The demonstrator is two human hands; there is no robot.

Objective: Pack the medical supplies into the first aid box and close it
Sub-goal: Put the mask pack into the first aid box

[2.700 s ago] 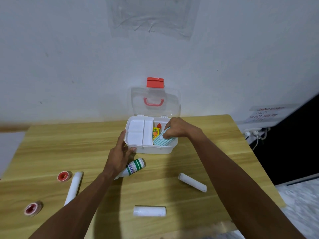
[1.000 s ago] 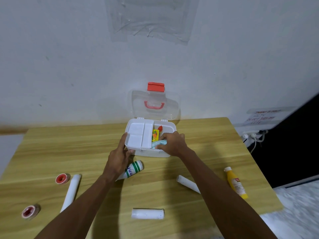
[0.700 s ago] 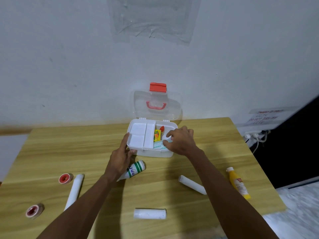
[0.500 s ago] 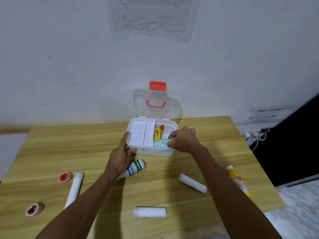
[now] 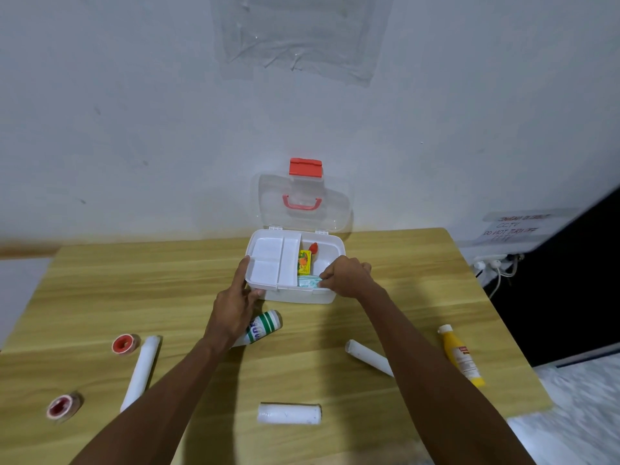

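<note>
Open first aid box (image 5: 330, 243) at frame centre, clear lid (image 5: 303, 203) upright against wall. Left hand (image 5: 235, 305) spread on its near-left corner, hiding part of green-striped bottle (image 5: 265, 325). Right hand (image 5: 347, 275) pinching teal packet (image 5: 308, 282) inside. Scattered below: white rolls (image 5: 288, 413), tape rolls (image 5: 124, 344), yellow bottle (image 5: 461, 357) lower right.

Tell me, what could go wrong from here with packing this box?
The teal packet sits at the front rim of the first aid box, under the right hand; if it sticks up, the lid may not shut. The white tray fills the left half, so the three rolls, bottles and tapes on the table may not all fit.
</note>
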